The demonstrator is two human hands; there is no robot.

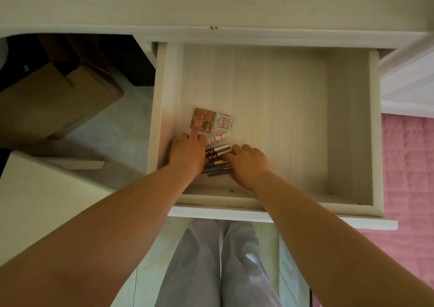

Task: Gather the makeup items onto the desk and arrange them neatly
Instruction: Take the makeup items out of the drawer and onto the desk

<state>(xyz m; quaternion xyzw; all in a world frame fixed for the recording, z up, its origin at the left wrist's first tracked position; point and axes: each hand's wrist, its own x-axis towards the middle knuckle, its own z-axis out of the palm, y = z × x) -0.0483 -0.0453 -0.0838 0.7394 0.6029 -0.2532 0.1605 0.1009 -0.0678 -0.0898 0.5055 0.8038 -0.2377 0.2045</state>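
- Drawer (347, 118), pale wood, pulled fully out from under the desk (211, 3); all the makeup lies in its near-left part, and none is on the desk top in view.
- Brown eyeshadow palette (202, 120), one, square, lying flat with its pans facing up, set slightly askew to the drawer walls.
- Pink palette (223, 121), one, smaller, clear-cased, flat, just right of the brown one and touching or nearly touching it.
- Small pale tubes (217, 138), apparently two or three side by side, long axes running left to right and tilted a little; count uncertain.
- Dark tubes with silver caps (217, 151), two, lettered, lying together, long axes left to right, caps pointing right.
- Slim pencils (217, 168), blue-grey with gold bands, about four in a loose bundle, long axes left to right; exact count partly hidden by the hands.
- Left hand (187, 152), palm down over the left ends of the tubes and pencils, fingers bent and reaching to the edge of the brown palette; whether it grasps anything cannot be told.
- Right hand (249, 163), palm down at the right ends of the pencils, fingers curled against the silver caps; an actual hold cannot be confirmed.
- Cardboard box (54, 99), one, on the floor under the desk, left of the drawer.
- Pink quilt (408, 165), at the right edge.
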